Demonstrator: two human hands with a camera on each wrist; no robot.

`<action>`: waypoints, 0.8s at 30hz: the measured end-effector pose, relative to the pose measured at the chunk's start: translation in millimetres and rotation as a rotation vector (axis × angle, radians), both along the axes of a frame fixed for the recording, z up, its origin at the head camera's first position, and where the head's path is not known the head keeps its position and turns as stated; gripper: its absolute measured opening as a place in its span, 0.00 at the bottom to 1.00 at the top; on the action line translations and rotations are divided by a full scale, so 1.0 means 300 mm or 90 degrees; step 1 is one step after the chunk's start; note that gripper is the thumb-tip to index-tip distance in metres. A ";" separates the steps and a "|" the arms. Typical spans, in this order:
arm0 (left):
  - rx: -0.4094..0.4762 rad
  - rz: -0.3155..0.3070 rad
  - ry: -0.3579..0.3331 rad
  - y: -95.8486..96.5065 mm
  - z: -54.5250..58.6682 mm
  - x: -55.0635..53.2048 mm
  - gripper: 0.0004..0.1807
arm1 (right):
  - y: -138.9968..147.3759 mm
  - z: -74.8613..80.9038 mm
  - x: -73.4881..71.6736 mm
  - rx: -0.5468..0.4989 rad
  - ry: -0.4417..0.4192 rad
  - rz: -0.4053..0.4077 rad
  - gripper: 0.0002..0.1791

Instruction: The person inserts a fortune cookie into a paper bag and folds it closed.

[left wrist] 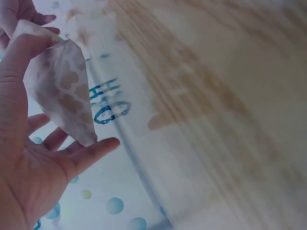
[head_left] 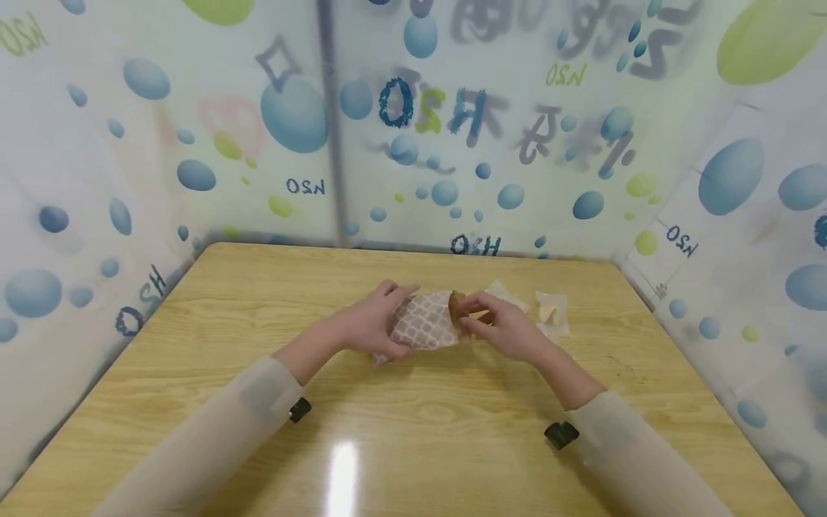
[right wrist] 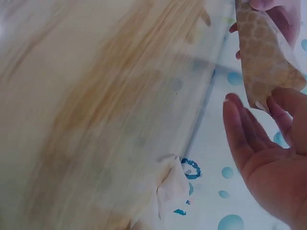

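Note:
A small paper bag (head_left: 423, 321) with a white lattice pattern on light brown lies on its side just above the table, its brown inner face showing at the mouth on the right. My left hand (head_left: 377, 323) grips its closed end, thumb on the near side and fingers over the far side. At the mouth, my right hand (head_left: 507, 327) pinches the rim between thumb and forefinger, as the right wrist view shows; its other fingers stand away from the paper. The inside of the bag is hidden.
Right of the bag, a clear packet (head_left: 552, 314) with something pale in it lies on the wooden table (head_left: 258, 301). Another clear packet (head_left: 507, 293) is partly behind my right hand. Printed walls (head_left: 413, 187) enclose the table at the back and sides.

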State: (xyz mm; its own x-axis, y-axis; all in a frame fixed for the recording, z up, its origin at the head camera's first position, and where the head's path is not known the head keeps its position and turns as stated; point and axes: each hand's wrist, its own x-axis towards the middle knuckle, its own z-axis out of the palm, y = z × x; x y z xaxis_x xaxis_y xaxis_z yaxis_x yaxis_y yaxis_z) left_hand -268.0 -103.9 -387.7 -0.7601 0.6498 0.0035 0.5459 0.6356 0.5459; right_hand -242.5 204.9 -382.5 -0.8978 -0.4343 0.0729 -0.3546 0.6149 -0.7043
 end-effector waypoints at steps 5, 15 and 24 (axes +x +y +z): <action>0.024 0.000 0.029 -0.017 -0.016 0.015 0.61 | -0.028 0.012 0.008 -0.064 -0.005 -0.013 0.16; -0.008 0.008 0.056 0.030 0.004 0.053 0.81 | -0.083 0.053 0.016 -0.084 0.034 -0.047 0.16; 0.063 0.014 0.064 0.010 0.005 0.046 0.52 | -0.084 0.054 0.017 -0.077 -0.023 -0.042 0.18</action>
State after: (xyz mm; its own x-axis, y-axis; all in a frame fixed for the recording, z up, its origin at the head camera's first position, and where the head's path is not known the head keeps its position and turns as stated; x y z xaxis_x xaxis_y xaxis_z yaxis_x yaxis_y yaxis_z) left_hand -254.1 -100.9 -386.1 -0.7672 0.6252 0.1433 0.5869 0.5941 0.5501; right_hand -237.5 179.6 -366.2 -0.9271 -0.3645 0.0876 -0.2890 0.5460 -0.7863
